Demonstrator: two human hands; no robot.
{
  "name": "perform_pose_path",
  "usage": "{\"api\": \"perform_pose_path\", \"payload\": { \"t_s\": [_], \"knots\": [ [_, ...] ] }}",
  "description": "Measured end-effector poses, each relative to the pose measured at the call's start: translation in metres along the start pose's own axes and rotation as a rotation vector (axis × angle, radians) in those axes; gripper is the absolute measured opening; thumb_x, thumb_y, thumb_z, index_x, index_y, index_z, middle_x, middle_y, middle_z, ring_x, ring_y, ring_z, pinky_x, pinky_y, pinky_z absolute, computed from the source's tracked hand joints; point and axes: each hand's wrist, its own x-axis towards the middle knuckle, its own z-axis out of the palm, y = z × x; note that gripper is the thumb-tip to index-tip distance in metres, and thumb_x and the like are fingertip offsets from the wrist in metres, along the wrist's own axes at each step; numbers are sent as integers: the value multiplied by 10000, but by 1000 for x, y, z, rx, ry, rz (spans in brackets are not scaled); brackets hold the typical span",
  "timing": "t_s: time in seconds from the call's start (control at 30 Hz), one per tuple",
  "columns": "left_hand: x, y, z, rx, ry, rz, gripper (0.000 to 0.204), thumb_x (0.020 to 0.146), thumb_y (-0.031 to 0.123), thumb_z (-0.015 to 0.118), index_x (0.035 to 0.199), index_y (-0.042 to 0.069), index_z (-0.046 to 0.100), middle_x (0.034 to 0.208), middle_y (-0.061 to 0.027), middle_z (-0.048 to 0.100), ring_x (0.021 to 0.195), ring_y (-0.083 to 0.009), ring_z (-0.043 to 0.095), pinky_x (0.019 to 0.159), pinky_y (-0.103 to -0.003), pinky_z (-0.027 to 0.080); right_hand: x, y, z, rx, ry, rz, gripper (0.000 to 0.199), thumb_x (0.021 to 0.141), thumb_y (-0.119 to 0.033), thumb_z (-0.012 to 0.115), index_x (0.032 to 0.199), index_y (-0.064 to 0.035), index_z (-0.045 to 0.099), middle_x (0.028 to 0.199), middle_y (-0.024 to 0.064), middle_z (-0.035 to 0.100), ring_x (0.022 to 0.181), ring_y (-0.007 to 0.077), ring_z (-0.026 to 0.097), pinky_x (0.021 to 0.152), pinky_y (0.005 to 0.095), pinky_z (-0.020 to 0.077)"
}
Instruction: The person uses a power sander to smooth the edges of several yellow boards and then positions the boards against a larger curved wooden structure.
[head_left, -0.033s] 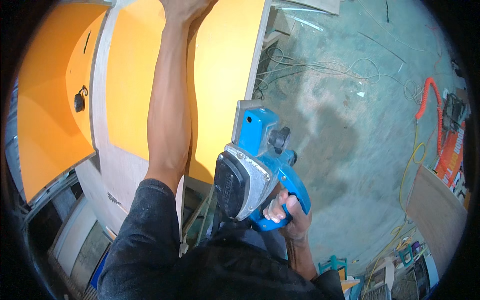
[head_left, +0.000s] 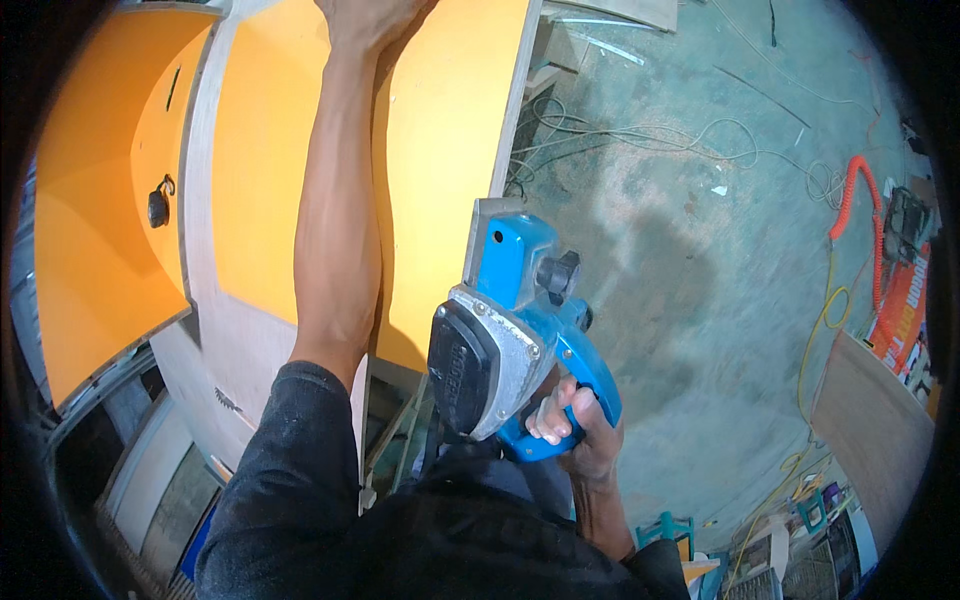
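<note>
My right hand (head_left: 580,430) is wrapped round the blue rear handle of an electric planer (head_left: 515,300). The planer has a blue body, a black side cover and a black knob, and its metal front end sits against the near right edge of a yellow-faced board (head_left: 455,130). Stretched out over that board, my left arm ends in my left hand (head_left: 370,18) at the top rim of the view. Its fingers lie outside the picture, so what they do is hidden.
Left of the board stands another yellow panel (head_left: 90,220) with a black round item (head_left: 158,205) on it. A toothed blade (head_left: 227,399) lies on pale wood. Cables (head_left: 690,140) and a coiled orange hose (head_left: 838,200) run across the floor on the right.
</note>
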Motion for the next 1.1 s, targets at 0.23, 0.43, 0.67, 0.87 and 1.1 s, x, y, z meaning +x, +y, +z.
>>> {"api": "perform_pose_path", "payload": {
  "t_s": [0.23,0.43,0.67,0.87,1.1],
  "knots": [
    [5,3,10,35,71,71,569,760,510,835,920,-9,665,966,-194,685,908,-336,635,820,-446,508,39,-36,21,-12,32,-22,195,998,-199,633,1003,-10,586,688,42,555,591,131,523,605,356,472],
    [3,-7,15,-60,-35,5,760,750,645,808,1148,8,694,1188,-182,644,1140,-338,564,969,-485,476,71,-67,36,-133,3,6,285,1050,-364,546,1002,-84,574,656,2,507,585,138,530,667,373,461],
    [13,-9,8,-72,-67,61,715,753,620,816,1079,-3,685,1118,-163,638,1064,-308,575,956,-474,461,109,-105,63,-150,-6,-13,328,1059,-411,531,1009,-88,569,656,-9,505,578,127,527,671,364,475],
    [14,-5,11,-100,-85,47,661,767,607,801,1024,11,677,1047,-103,611,1046,-270,562,967,-435,371,140,-136,90,-197,60,-37,334,1058,-421,522,1003,-98,583,631,-28,507,549,108,521,662,344,495],
    [15,-3,6,-127,-99,35,622,779,575,806,1022,18,674,1043,-96,607,1043,-271,556,947,-439,379,174,-166,115,-183,129,-62,335,1051,-442,529,993,-119,595,601,-53,510,518,99,538,626,327,500]
  ]
}}
